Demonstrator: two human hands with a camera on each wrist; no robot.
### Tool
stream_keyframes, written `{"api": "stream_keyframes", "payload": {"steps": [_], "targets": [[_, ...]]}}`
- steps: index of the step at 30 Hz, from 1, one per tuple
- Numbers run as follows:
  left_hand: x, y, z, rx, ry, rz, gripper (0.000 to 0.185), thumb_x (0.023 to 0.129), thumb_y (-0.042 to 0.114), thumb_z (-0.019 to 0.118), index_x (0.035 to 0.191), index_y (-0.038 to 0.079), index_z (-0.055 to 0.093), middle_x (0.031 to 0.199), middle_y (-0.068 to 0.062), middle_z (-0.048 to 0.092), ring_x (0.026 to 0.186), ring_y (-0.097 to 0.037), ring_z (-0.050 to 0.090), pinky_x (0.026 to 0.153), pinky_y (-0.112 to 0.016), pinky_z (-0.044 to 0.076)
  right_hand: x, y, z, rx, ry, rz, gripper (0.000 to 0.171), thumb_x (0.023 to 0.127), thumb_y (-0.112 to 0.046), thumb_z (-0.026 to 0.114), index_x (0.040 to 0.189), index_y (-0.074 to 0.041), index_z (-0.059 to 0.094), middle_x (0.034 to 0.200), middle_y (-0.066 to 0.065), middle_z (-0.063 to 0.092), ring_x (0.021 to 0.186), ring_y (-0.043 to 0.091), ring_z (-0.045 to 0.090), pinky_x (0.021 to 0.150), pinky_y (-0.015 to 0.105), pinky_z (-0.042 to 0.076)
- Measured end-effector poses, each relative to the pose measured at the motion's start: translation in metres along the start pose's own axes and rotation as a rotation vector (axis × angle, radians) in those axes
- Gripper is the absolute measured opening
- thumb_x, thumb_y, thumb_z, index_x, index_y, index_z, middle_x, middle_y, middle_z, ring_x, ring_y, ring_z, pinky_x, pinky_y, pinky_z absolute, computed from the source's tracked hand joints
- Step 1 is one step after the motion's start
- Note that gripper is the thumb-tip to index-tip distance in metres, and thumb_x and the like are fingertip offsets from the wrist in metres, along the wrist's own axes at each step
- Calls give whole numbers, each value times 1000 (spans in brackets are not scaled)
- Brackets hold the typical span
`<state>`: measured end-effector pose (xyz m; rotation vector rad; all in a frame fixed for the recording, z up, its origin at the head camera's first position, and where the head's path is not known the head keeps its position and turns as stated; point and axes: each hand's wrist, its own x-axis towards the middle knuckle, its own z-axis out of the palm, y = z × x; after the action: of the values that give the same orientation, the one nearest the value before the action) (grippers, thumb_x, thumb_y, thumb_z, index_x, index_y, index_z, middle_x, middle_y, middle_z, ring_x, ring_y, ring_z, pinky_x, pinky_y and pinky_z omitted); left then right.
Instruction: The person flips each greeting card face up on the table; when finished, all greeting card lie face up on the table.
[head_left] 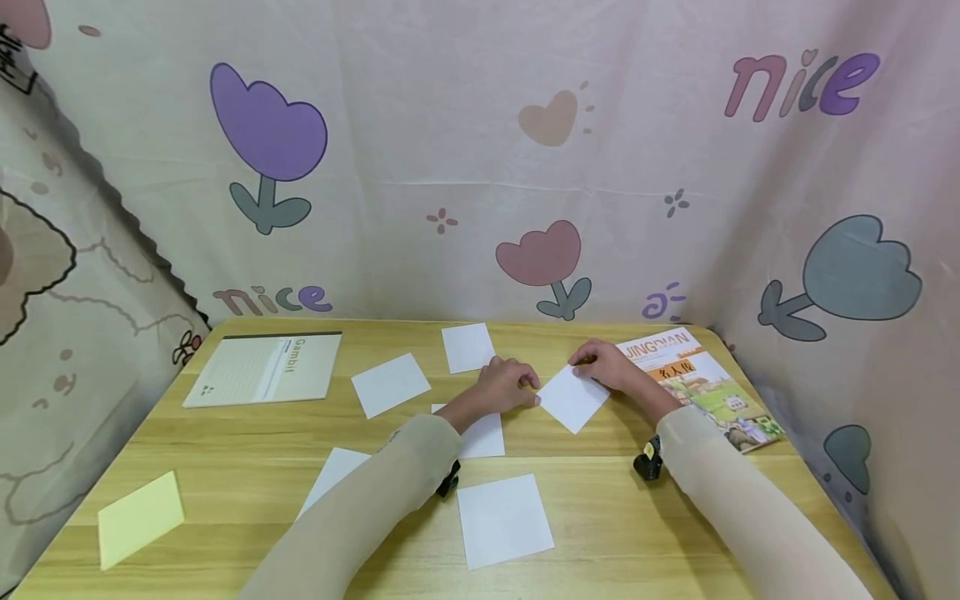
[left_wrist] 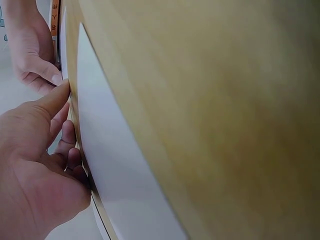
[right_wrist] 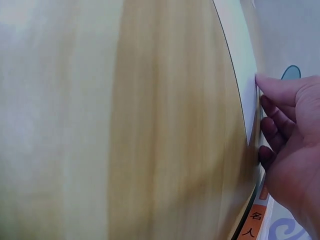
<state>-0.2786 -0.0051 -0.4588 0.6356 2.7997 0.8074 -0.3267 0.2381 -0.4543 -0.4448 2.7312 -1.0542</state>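
A white square sheet (head_left: 572, 398) lies turned like a diamond on the wooden table (head_left: 247, 450), just left of a colourful book (head_left: 701, 383). My left hand (head_left: 528, 392) has curled fingers, and its thumb and forefinger pinch the sheet's left corner. My right hand (head_left: 592, 362) pinches the sheet's far corner. In the right wrist view the right hand's thumb (right_wrist: 272, 86) lies on the sheet's corner (right_wrist: 248, 110) with the other fingers curled below. In the left wrist view my left hand (left_wrist: 57, 125) reaches toward the right hand (left_wrist: 35, 55).
Several more white sheets lie around: (head_left: 390, 383), (head_left: 467, 347), (head_left: 504, 520), and one under my left forearm (head_left: 483, 437). A "Gambit" notebook (head_left: 262, 368) sits at the back left, a yellow sheet (head_left: 140, 518) at the front left. Patterned cloth walls enclose the table.
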Motion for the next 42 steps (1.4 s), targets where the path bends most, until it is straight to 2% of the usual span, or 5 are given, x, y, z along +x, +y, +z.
{"api": "stream_keyframes", "payload": {"steps": [10,19,24,28,42], "targets": [[0,2,-1,-11,0,-1,19,82,39,73,95,27,67,94,11,56,98,-16,40,88,-37,32,-7,-2,6,49,75,59,19,89,-10,65,105,1,69,108,19,61,92,27,58,72,32,50],[2,3,0,-10,3,-11,18,82,39,74,94,28,66,92,12,55,97,-16,39,87,-36,31,-16,-5,16,54,191,118,23,87,-14,68,107,-3,70,111,18,64,99,30,60,81,40,49],[2,2,0,-12,4,-7,19,82,40,74,95,27,66,92,11,56,97,-17,40,86,-36,32,-17,-5,25,-58,296,106,23,86,-22,71,105,-10,72,119,14,62,114,34,51,97,49,35],[1,0,0,0,6,-11,19,82,40,74,94,28,66,92,11,55,97,-16,40,86,-36,32,-17,-4,32,-86,343,95,26,85,-27,72,104,-10,72,123,14,58,121,37,42,100,54,23],[0,1,0,2,-15,-18,17,83,39,73,95,29,65,92,11,53,97,-16,39,85,-35,31,-21,-6,39,-74,413,121,23,83,-27,73,97,-9,73,116,14,59,117,37,42,99,53,22]]}}
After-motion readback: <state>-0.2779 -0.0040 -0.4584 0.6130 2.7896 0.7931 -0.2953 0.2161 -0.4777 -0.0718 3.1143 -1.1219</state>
